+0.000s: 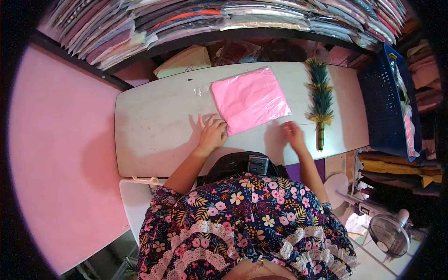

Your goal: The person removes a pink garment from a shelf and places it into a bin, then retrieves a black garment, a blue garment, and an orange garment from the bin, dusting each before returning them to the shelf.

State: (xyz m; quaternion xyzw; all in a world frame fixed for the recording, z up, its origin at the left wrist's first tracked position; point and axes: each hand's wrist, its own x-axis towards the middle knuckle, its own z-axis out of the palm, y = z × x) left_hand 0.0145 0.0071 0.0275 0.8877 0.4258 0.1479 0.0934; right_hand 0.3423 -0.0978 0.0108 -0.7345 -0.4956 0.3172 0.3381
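A folded pink garment in a clear plastic bag (249,100) lies flat and slightly turned on the white table. At its lower left corner rests my left hand (213,133), fingers apart, with the fingertips touching the bag's edge and the tabletop. My right hand (294,134) is just below the bag's lower right corner, apart from the pink cloth. Its fingers are curled together and a little blurred; whatever they may pinch cannot be made out. Loose clear plastic (201,90) sticks out at the bag's upper left.
A green and yellow feather duster (320,102) lies on the white table (154,126), right of the bag. Beyond it stands a blue plastic basket (385,107) with bagged items. Stacked bagged garments (266,21) fill the shelf above. A fan (388,234) stands at lower right.
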